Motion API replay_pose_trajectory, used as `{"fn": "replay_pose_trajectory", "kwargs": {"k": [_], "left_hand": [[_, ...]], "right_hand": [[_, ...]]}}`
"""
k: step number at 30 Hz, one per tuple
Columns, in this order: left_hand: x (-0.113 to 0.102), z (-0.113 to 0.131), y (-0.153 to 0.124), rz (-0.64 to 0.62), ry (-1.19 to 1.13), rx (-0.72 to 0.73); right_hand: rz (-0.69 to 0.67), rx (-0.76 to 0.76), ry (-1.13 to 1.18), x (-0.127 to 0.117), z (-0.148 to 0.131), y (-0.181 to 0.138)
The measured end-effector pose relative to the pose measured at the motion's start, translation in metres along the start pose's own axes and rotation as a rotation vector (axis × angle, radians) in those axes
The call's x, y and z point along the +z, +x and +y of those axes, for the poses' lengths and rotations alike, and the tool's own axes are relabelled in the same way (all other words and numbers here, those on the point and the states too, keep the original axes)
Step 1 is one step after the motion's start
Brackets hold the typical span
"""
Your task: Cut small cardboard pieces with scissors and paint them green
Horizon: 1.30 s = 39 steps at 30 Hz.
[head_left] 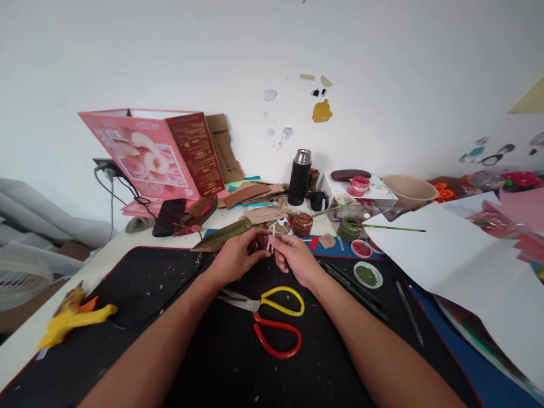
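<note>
My left hand [236,256] and my right hand [293,258] meet over the far part of a black mat [140,283]. Both are closed around a small dark piece with thin pale sticks [270,241] held between their fingertips. A long green-brown paper leaf [221,237] stretches left from my left hand, which seems to hold its end. Just in front of the hands lie scissors [272,317] with one yellow and one red handle.
A yellow glue gun [72,320] lies at the mat's left edge. Behind are a pink box [148,153], a black flask [300,177], paint jars [348,228], lids with paint [368,275], a beige bowl [410,190], brushes and large white paper [459,255].
</note>
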<state>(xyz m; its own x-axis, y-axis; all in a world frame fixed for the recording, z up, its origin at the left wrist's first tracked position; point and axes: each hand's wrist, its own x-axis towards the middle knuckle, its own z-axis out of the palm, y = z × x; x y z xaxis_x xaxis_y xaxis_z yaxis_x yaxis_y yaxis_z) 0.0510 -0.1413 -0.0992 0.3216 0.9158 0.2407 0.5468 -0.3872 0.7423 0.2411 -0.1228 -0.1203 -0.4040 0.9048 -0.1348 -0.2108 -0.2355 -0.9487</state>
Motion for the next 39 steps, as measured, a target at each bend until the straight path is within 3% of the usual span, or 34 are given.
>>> {"fn": "replay_pose_trajectory", "kwargs": {"k": [17,30,35,39], "left_hand": [[-0.003,0.003,0.0,-0.016,0.038,-0.016],[-0.005,0.001,0.001,0.043,0.065,-0.027],[-0.01,-0.004,0.002,0.117,0.063,-0.035],[-0.013,-0.009,0.003,0.155,0.038,-0.054]], "right_hand": [[-0.012,0.007,-0.058,0.001,-0.002,-0.003],[0.0,-0.038,-0.27,0.0,-0.002,-0.004],[0.005,-0.088,-0.457,-0.007,-0.008,-0.002],[0.048,-0.207,-0.909,-0.008,-0.016,-0.006]]}}
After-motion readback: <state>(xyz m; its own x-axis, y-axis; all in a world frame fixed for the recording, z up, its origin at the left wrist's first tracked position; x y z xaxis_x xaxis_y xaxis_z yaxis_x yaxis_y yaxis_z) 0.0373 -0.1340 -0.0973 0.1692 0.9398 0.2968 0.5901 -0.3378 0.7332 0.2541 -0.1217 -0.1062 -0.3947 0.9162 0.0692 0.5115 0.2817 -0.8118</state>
